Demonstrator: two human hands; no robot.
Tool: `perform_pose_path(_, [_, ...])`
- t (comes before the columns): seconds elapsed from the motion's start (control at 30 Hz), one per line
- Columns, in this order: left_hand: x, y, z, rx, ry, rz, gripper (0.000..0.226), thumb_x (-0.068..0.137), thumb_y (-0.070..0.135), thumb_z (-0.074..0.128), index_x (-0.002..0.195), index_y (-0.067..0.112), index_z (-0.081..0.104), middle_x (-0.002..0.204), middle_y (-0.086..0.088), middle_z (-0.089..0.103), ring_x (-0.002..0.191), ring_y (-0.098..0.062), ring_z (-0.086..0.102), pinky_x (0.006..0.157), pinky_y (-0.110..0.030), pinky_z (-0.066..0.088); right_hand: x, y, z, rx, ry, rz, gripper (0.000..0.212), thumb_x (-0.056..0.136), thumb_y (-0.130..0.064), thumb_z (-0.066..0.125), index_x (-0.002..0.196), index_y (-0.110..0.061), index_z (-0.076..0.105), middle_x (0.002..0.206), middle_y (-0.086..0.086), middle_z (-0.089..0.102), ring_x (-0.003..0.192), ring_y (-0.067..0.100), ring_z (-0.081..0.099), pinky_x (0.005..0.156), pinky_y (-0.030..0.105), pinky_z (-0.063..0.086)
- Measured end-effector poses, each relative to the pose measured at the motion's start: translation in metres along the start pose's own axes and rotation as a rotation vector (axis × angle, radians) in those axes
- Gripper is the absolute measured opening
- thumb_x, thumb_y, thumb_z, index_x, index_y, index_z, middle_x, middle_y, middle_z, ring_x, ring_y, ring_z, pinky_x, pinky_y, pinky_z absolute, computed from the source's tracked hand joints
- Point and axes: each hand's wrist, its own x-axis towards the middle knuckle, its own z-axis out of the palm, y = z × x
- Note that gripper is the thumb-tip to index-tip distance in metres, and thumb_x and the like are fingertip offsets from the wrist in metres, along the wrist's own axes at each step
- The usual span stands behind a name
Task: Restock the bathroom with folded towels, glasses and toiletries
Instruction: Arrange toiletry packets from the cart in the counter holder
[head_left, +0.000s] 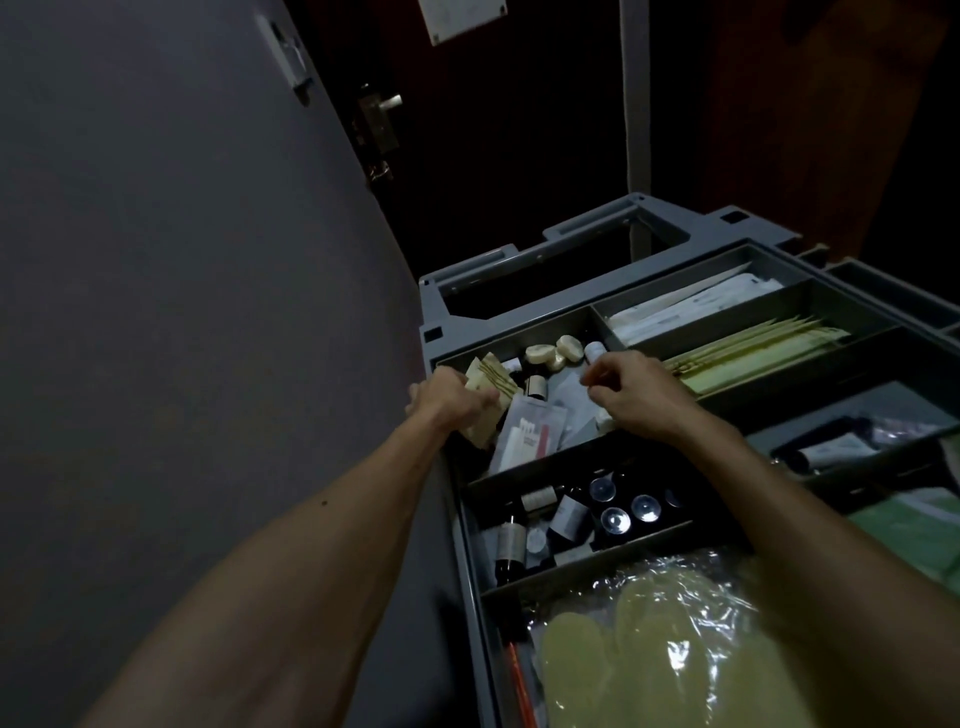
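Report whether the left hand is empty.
No, the left hand grips a stack of cream packets.

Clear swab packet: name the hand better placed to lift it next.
Right, probably. The left hand holds beige sachets in its grip; the right hand hangs near the clear swab packet over the same tray compartment, with nothing plainly held.
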Motion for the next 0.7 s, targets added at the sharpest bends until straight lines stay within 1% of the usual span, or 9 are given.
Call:
perform_pose_path(0.07, [0.002,-0.001,0.002,-0.008,-0.006,-0.023,0.036,0.075,0.052,0.079,0.086,0.020,0.066,0.103,-0.007,0.070,0.108,-0.030,0.062,0.097,-0.047,0.051,0.002,-0.002,0.004,-0.014,-0.026,-0.004,0.027,0.096,-0.016,0.061,0.123,-0.016,0.064,0.124,0.006,0.067,0.111,0.018,0.062,0.093,0.033,0.049])
perform_pose_path(0.17, [0.004,-0.008,0.002,-0.133,0.053,-0.037,0.037,0.073,0.048,0.083,0.089,0.018,0.068,0.097,-0.005,0.072,0.095,-0.027,0.068,0.091,-0.047,0.055,0.007,-0.010,0.014,-0.031,-0.093,-0.009,0.032,0.095,-0.019,0.063,0.127,-0.015,0.062,0.129,0.007,0.064,0.114,0.019,0.060,0.096,0.035,0.050])
perform_pose_path(0.23, [0.002,-0.011,0.000,-0.234,0.136,-0.034,0.038,0.076,0.044,0.082,0.098,0.014,0.073,0.097,-0.005,0.073,0.088,-0.024,0.070,0.086,-0.043,0.059,0.011,-0.016,0.022,-0.044,-0.148,0.000,0.044,0.093,-0.022,0.066,0.135,-0.014,0.054,0.136,0.008,0.058,0.119,0.022,0.058,0.098,0.038,0.049])
perform_pose_path(0.3, [-0.002,-0.011,-0.002,-0.323,0.203,-0.041,0.036,0.080,0.040,0.080,0.100,0.010,0.074,0.097,-0.007,0.074,0.084,-0.023,0.071,0.080,-0.041,0.062,0.013,-0.020,0.029,-0.069,-0.195,0.030,0.055,0.088,-0.028,0.071,0.137,-0.013,0.050,0.136,0.009,0.055,0.118,0.025,0.057,0.098,0.040,0.049])
perform_pose_path(0.4, [-0.006,-0.012,-0.001,-0.376,0.258,-0.046,0.034,0.082,0.038,0.080,0.099,0.010,0.075,0.095,-0.008,0.074,0.082,-0.024,0.072,0.078,-0.041,0.062,0.014,-0.020,0.038,-0.130,-0.241,0.059,0.052,0.080,-0.035,0.078,0.122,-0.014,0.057,0.119,0.006,0.061,0.103,0.024,0.061,0.092,0.045,0.053])
perform_pose_path(0.47, [-0.005,-0.015,-0.002,-0.399,0.270,-0.046,0.035,0.082,0.040,0.079,0.100,0.011,0.075,0.095,-0.007,0.075,0.082,-0.023,0.072,0.077,-0.040,0.062,0.013,-0.018,0.040,-0.137,-0.275,0.053,0.039,0.077,-0.036,0.080,0.105,-0.017,0.060,0.105,0.004,0.064,0.092,0.021,0.063,0.085,0.044,0.055])
perform_pose_path(0.53, [-0.006,-0.015,-0.003,-0.418,0.279,-0.046,0.034,0.084,0.038,0.078,0.102,0.010,0.075,0.095,-0.006,0.074,0.081,-0.022,0.071,0.077,-0.038,0.062,0.010,-0.017,0.030,-0.117,-0.319,0.042,0.023,0.083,-0.033,0.076,0.093,-0.016,0.065,0.094,0.003,0.069,0.085,0.018,0.066,0.080,0.038,0.055])
perform_pose_path(0.63, [-0.007,-0.014,-0.001,-0.429,0.294,-0.043,0.032,0.085,0.038,0.076,0.101,0.010,0.075,0.094,-0.006,0.073,0.081,-0.021,0.069,0.075,-0.034,0.060,0.009,-0.011,-0.001,-0.175,-0.308,0.059,0.015,0.088,-0.027,0.072,0.078,-0.017,0.067,0.078,-0.002,0.067,0.074,0.011,0.063,0.060,0.025,0.045])
perform_pose_path(0.7, [-0.008,-0.013,0.001,-0.423,0.293,-0.044,0.033,0.084,0.040,0.076,0.099,0.011,0.075,0.094,-0.006,0.074,0.082,-0.022,0.070,0.076,-0.036,0.061,0.012,-0.007,-0.015,-0.226,-0.230,0.091,0.018,0.089,-0.024,0.072,0.074,-0.017,0.066,0.073,-0.003,0.064,0.067,0.006,0.059,0.054,0.023,0.037])
